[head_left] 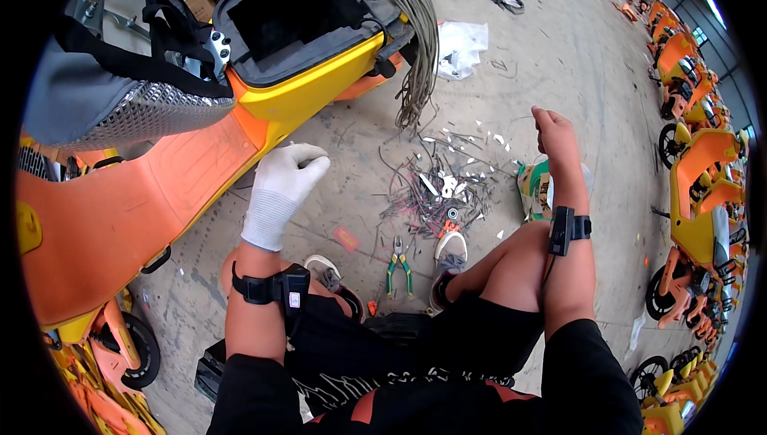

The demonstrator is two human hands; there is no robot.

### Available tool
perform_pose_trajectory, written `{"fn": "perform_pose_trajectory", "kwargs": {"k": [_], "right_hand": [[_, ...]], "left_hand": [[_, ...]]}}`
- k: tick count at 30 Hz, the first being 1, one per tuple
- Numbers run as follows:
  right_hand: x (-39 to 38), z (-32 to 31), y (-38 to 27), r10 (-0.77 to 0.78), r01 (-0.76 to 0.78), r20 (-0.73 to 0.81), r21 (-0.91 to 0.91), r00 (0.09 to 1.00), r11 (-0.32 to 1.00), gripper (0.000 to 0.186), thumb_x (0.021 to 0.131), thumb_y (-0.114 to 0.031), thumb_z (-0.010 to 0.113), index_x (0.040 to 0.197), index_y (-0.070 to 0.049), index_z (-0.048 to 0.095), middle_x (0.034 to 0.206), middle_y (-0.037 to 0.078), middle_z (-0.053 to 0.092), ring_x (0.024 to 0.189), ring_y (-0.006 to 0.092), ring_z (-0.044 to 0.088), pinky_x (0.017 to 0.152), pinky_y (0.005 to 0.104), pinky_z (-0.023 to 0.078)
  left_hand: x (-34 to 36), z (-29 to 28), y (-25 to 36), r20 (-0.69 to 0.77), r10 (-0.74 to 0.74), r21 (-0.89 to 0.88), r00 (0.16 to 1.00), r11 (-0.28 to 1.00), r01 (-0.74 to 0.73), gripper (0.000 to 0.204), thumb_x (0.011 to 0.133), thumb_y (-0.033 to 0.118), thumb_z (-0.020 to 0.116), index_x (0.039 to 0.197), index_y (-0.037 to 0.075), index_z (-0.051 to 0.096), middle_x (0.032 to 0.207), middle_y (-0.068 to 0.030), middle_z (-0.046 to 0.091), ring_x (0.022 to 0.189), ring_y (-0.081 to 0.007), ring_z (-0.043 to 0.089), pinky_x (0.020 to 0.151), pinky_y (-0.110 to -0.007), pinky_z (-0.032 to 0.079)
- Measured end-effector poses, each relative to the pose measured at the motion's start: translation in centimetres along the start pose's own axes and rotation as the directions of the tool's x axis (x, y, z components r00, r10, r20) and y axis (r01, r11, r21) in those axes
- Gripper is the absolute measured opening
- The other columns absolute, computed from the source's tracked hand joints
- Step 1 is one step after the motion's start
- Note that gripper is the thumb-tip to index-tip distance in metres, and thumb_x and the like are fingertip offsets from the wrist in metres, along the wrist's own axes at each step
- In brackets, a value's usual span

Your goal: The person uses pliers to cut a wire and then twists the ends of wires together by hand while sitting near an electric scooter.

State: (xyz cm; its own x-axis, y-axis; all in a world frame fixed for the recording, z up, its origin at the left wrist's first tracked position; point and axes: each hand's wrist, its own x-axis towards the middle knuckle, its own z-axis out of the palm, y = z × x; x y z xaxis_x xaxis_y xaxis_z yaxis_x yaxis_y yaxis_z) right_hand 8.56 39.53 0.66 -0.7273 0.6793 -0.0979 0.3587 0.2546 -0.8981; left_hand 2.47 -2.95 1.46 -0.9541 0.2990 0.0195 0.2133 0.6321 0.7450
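Note:
My left hand (294,173), in a white knit glove, is raised beside the orange and yellow scooter body (311,83). Its fingers are curled and the thumb meets them; whatever lies inside is hidden. To the right, my bare right hand (556,133) is closed above a green and white bag (537,187); its curled fingers hide any small thing in them. Between the hands, a heap of wire scraps (415,195) and white plastic bits covers the floor. Green-handled pliers (399,267) lie between my shoes. A bundle of grey-green cables (419,51) hangs off the scooter's dark top.
A grey bag with a silver quilted lining (152,111) sits at the left on the scooter. Clear plastic wrap (462,47) lies on the floor farther off. Rows of orange and yellow scooters (707,167) line the right side.

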Motion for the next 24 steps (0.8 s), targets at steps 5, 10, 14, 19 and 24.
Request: {"fn": "perform_pose_trajectory", "kwargs": {"k": [5,10,14,19,24], "right_hand": [[-0.9,2.3,-0.9,-0.08,0.075,0.127,0.045,0.989,0.996,0.036,0.094,-0.032,0.064,0.069,-0.009,0.052,0.055,-0.005,0.041,0.046,0.0063,0.032,0.045,0.0265,0.026],[-3.5,5.1,-3.1,-0.132,0.06,0.404,0.184,0.905,0.981,0.039,0.095,-0.034,0.065,0.067,-0.008,0.054,0.059,-0.007,0.044,0.051,0.0043,0.033,0.047,0.0253,0.028],[-6.1,7.4,-4.9,-0.158,0.097,0.533,0.141,0.831,0.985,0.039,0.097,-0.03,0.063,0.065,-0.011,0.05,0.06,-0.008,0.04,0.053,0.0038,0.032,0.049,0.0239,0.026],[-8.9,10.1,-5.1,-0.289,0.242,0.658,0.165,0.695,0.956,0.037,0.096,-0.029,0.066,0.07,-0.003,0.059,0.063,-0.007,0.046,0.061,0.0039,0.038,0.053,0.0252,0.034],[-9.8,11.2,-4.7,-0.286,0.247,0.692,0.159,0.663,0.956,0.038,0.094,-0.03,0.067,0.071,0.0,0.062,0.062,-0.004,0.049,0.061,0.0059,0.041,0.055,0.0274,0.038]], "left_hand": [[0.7,0.7,-0.1,0.047,0.034,0.048,0.998,0.998,-0.037,0.048,0.082,0.028,0.067,0.125,0.007,0.063,0.112,-0.0192,0.069,0.102,-0.0293,0.068,0.09,-0.036,0.052],[0.6,2.8,0.4,0.132,-0.005,0.518,0.991,0.853,-0.064,0.102,0.075,0.05,0.074,0.155,0.012,0.023,0.152,-0.0251,0.034,0.134,-0.0368,0.046,0.111,-0.038,0.038],[0.7,4.1,1.3,0.07,0.207,0.344,0.976,0.913,-0.219,0.11,0.074,0.056,0.076,0.156,0.009,0.021,0.152,-0.0259,0.037,0.136,-0.0363,0.045,0.114,-0.039,0.035],[0.4,4.7,4.0,0.278,0.277,-0.284,0.92,0.938,-0.197,0.087,0.084,0.044,0.071,0.151,0.004,0.032,0.134,-0.0204,0.058,0.126,-0.0319,0.055,0.105,-0.036,0.043],[0.6,5.0,5.3,0.519,0.127,-0.264,0.845,0.964,0.017,0.037,0.097,0.031,0.059,0.112,-0.002,0.063,0.091,-0.0074,0.067,0.087,-0.0175,0.063,0.083,-0.031,0.049]]}}
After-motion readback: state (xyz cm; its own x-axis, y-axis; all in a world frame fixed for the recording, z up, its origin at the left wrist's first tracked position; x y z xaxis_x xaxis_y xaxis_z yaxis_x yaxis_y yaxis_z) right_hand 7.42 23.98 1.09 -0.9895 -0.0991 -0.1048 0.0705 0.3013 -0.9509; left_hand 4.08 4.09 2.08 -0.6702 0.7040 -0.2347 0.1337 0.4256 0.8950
